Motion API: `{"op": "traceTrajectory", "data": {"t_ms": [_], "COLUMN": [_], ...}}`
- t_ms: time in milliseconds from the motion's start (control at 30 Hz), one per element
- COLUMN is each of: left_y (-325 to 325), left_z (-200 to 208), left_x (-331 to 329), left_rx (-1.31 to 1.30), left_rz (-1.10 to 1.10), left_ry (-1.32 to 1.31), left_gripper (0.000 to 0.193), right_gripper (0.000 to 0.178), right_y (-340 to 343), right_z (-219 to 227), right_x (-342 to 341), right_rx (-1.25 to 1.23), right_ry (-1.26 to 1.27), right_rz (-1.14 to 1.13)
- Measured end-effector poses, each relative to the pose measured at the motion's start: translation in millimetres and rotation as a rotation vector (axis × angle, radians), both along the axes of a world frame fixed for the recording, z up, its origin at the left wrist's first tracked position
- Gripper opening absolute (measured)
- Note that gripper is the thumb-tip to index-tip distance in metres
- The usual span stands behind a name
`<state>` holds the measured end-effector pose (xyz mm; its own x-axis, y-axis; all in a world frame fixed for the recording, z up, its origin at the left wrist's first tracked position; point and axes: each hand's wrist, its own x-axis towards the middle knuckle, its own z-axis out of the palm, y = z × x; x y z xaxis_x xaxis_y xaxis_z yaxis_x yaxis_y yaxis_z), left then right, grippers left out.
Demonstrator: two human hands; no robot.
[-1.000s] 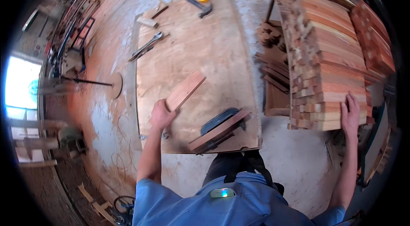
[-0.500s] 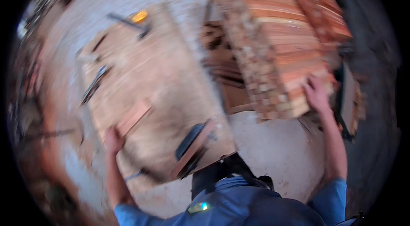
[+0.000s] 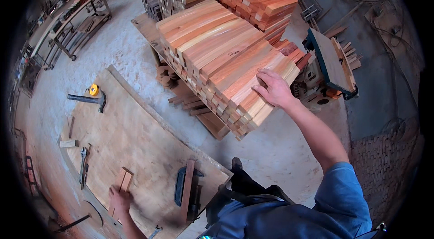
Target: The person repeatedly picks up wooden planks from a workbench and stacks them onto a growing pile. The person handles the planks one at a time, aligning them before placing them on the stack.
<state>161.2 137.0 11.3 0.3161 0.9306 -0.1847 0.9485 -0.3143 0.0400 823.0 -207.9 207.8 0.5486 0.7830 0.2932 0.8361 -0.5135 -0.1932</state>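
Note:
Low on the worktable, my left hand (image 3: 120, 199) is closed around a pair of reddish wooden strips (image 3: 124, 179) that lie side by side. My right hand (image 3: 274, 90) rests on the near corner of a tall stack of planks (image 3: 226, 44), fingers and thumb apart on the top boards. To the right of the strips, a dark blue clamp (image 3: 180, 185) lies beside another wooden strip (image 3: 187, 191). An adjustable wrench (image 3: 84, 160) is left of my left hand.
A hammer (image 3: 86, 99) and a yellow tape measure (image 3: 94, 89) sit toward the far end of the plywood worktable (image 3: 135, 135). Redder planks (image 3: 260, 2) are piled behind the main stack. A machine with a tilted board (image 3: 327, 60) stands to its right.
The view has swung toward the right, so the plank stack sits nearer the middle and the worktable lower left. My right hand stays on the stack, my left hand at the strips.

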Motion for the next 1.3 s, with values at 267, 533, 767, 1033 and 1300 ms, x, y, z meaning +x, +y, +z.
{"op": "traceTrajectory", "data": {"t_ms": [267, 533, 767, 1033, 1300], "left_y": [-27.8, -100.2, -118.5, -128.6, -132.0], "left_z": [115.6, 201.4, 191.5, 183.7, 175.3], "left_x": [280.0, 492.6, 535.4, 546.6, 549.4], "left_rx": [-0.067, 0.184, 0.497, 0.605, 0.690], "left_rz": [-0.358, -0.666, -0.805, -0.803, -0.817], "left_ry": [-0.710, -0.853, -0.679, -0.471, -0.413], "left_gripper": [0.061, 0.053, 0.040, 0.044, 0.044], "right_gripper": [0.046, 0.043, 0.045, 0.044, 0.045], "right_y": [2.7, 0.5, -1.9, -3.3, -5.0], "right_z": [-7.6, -6.5, -3.5, 0.4, -0.3], "right_x": [0.9, 0.1, 2.7, 5.5, 5.9], "right_rx": [0.096, 0.189, 0.190, 0.184, 0.162], "right_ry": [0.022, 0.078, 0.122, 0.128, 0.154], "right_rz": [-0.020, -0.022, -0.028, -0.013, -0.017]}}
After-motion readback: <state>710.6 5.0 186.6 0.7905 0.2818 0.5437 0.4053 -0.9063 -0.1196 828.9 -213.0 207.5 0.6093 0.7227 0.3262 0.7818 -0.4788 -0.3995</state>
